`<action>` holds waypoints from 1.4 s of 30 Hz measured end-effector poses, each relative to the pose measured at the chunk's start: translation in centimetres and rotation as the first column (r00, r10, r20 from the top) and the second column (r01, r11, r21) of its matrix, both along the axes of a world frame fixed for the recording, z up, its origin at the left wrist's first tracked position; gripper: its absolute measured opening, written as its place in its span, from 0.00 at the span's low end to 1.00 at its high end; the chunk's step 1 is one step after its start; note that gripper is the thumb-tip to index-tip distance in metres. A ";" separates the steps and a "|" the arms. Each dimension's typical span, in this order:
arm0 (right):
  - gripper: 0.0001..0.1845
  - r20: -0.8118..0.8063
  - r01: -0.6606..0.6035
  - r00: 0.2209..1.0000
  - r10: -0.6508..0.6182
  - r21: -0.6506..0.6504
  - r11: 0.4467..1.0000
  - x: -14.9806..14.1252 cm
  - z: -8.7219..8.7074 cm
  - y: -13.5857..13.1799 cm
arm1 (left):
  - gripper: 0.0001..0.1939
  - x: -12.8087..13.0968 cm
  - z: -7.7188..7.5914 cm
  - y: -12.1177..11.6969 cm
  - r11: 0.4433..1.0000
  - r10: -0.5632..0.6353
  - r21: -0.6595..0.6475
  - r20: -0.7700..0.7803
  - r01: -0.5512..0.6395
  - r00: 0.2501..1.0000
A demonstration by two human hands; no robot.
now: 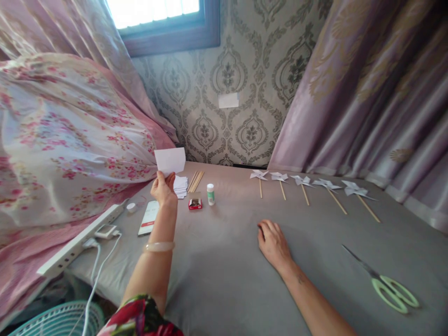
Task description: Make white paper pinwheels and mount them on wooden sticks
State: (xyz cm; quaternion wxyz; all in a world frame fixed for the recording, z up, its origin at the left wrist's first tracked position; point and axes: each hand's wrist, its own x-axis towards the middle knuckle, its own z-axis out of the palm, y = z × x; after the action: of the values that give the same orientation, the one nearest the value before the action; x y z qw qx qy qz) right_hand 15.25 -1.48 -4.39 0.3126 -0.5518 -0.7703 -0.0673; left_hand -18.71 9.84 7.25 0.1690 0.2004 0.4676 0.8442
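Note:
My left hand (163,189) is raised over the grey surface and pinches a white sheet of paper (170,161) by its lower edge. Just behind it lies a stack of white paper (181,185). My right hand (273,240) rests on the grey surface (224,261) with the fingers curled under, and nothing shows in it. Beside the stack lie thin wooden sticks (196,181), a small red box (195,203) and a white glue bottle with a green band (210,194).
Several white paper pinwheels on sticks (327,186) lie in a row at the far right. Green-handled scissors (387,284) lie near right. At left are a phone (149,217), a white power strip with cables (80,242), a floral quilt (63,135) and a fan grille (59,319).

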 end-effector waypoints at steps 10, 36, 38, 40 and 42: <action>0.13 -0.020 -0.009 1.000 0.007 -0.078 0.997 0.0 0.7 -0.2 | 0.19 9.2 -0.5 -5.4 0.902 -0.413 0.131 -0.006 0.411 0.911; 0.23 -0.924 -0.322 0.244 -0.294 -0.363 0.874 1.2 3.4 0.1 | 0.29 17.5 -7.7 -9.0 0.577 -0.809 -0.284 -0.069 0.765 0.584; 0.23 -0.931 -0.301 0.239 -0.276 -0.341 0.891 1.2 3.5 0.2 | 0.29 17.8 -7.4 -9.4 0.510 -0.834 -0.275 0.075 0.815 0.547; 0.23 -0.934 -0.276 0.243 -0.262 -0.326 0.904 1.3 3.5 0.3 | 0.27 18.2 -7.2 -10.0 0.363 -0.891 -0.265 0.184 0.893 0.416; 0.23 -0.929 -0.249 0.266 -0.256 -0.322 0.913 1.4 3.4 0.4 | 0.24 18.8 -7.1 -10.5 0.243 -0.924 -0.277 0.226 0.930 0.308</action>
State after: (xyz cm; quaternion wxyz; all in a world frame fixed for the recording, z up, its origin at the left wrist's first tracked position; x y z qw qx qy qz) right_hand 16.62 -1.04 -0.96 0.5916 -0.5313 -0.4149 0.4422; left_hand 0.09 -0.62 0.15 0.6695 0.3957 0.4027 0.4826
